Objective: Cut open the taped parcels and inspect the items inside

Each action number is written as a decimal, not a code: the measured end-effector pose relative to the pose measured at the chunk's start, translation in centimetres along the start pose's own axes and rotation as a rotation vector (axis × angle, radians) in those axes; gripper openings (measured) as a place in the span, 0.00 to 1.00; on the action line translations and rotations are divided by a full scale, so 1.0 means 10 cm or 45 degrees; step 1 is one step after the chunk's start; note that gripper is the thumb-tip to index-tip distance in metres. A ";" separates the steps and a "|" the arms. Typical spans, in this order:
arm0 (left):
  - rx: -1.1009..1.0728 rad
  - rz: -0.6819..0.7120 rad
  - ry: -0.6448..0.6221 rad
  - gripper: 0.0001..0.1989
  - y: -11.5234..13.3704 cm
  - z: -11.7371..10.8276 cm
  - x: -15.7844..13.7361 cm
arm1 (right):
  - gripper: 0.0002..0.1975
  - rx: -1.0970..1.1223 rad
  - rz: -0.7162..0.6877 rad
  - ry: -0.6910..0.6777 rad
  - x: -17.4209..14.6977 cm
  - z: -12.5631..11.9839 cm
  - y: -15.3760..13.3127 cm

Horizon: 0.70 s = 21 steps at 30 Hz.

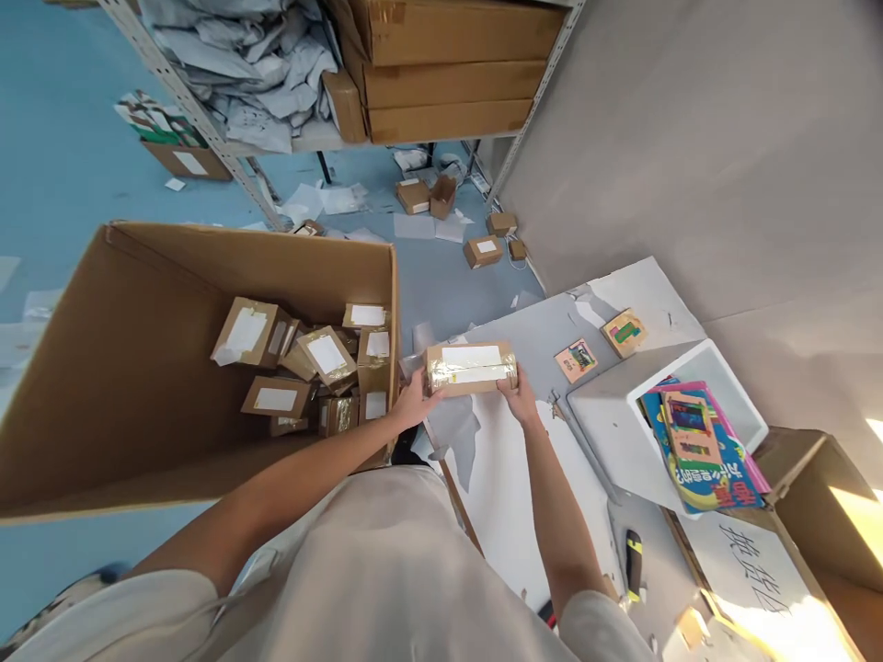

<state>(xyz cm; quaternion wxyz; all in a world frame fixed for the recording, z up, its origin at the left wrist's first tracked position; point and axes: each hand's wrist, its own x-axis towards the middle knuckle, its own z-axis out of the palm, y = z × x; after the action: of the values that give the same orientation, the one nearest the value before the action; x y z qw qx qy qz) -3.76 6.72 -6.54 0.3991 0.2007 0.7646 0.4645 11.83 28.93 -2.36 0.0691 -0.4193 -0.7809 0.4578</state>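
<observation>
Between my two hands is a small brown cardboard box (472, 366) with white labels and shiny clear tape on top. My left hand (414, 402) is closed on its left end, and my right hand (520, 395) grips the right end. The box is over the left edge of a white table (507, 460), close to the rim of a large open carton (394, 303). Inside that carton lie several labelled parcels (327, 354), heaped toward its right side.
A white foam bin (607, 414) on the table's right holds colourful books (704, 450). Two small picture packs (576, 359) and a yellow-black cutter (633, 563) lie nearby. A shelf (310, 138) with grey bags and cartons stands ahead; small boxes (483, 251) and paper litter the floor.
</observation>
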 end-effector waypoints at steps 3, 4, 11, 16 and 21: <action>-0.002 -0.067 -0.081 0.43 -0.04 -0.07 0.02 | 0.44 -0.342 -0.088 0.236 -0.05 -0.01 -0.24; -0.027 -0.079 -0.135 0.42 -0.07 -0.11 0.02 | 0.42 -0.441 -0.156 0.321 -0.07 0.01 -0.39; -0.107 -0.101 -0.179 0.27 -0.68 -1.01 0.04 | 0.28 -0.481 -0.714 0.081 -0.22 1.22 -1.75; 0.139 -0.301 0.042 0.23 -1.60 -2.22 0.31 | 0.22 -0.023 -0.058 -0.646 0.02 3.09 -1.75; 0.505 -0.470 0.138 0.23 -2.59 -3.11 1.03 | 0.13 0.404 0.824 -0.646 0.26 4.46 -0.93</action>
<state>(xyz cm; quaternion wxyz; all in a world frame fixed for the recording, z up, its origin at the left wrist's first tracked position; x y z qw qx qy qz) -33.08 -16.05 -25.63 0.3885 0.1072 0.8844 0.2354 -17.24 -0.66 -21.35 -0.2081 -0.5007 -0.5217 0.6586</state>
